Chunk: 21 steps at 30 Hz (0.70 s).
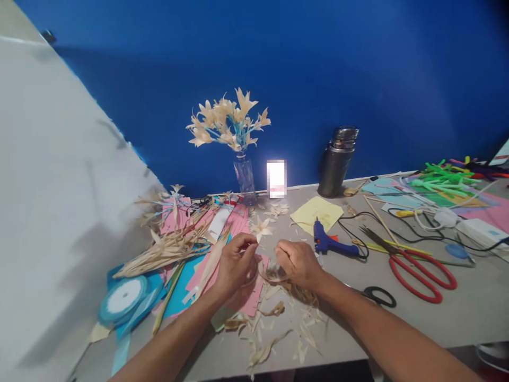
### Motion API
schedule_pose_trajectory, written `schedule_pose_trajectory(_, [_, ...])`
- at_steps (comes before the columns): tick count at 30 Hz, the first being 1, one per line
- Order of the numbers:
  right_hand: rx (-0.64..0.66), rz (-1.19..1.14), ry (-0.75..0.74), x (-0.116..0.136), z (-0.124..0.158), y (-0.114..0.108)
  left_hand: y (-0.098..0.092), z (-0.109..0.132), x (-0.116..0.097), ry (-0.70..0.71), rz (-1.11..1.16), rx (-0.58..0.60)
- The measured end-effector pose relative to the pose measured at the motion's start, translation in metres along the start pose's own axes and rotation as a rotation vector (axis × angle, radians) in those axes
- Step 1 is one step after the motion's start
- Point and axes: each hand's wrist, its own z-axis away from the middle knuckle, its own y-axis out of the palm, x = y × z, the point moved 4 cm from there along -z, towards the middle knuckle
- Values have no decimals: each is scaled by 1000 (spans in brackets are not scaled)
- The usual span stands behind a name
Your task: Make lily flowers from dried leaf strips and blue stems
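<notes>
Left hand (234, 265): fingertips pinched, contents too small to tell.
Right hand (298, 262): grasping clear roll (272, 274), at its 9 o'clock.
Glue gun (328, 243): 1 o'clock of right hand.

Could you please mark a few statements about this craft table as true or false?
1. The blue glue gun lies right of the right hand. True.
2. The red scissors are in the left hand. False: they lie on the table, beyond the glue gun.
3. The metal flask lies on its side. False: it stands upright by the wall.
4. The pale flowers stand in a clear vase. True.
5. The right hand grips a clear roll. True.
</notes>
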Motion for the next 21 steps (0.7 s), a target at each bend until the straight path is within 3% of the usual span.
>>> schedule_pose_trajectory(6, [-9,-45,10,5,0,-1,9,-17,-6,-137,155,59])
schedule_pose_trajectory(12, [-91,-139,219,-8,-3,-4,30,-22,-8,-361,408,132])
schedule_pose_trajectory(18, [-28,-403,253,-16,-6,5,39,-20,-8,-364,472,96])
schedule_pose_trajectory(21, [-44,-389,279,-18,-6,4,42,-20,-6,-352,482,90])
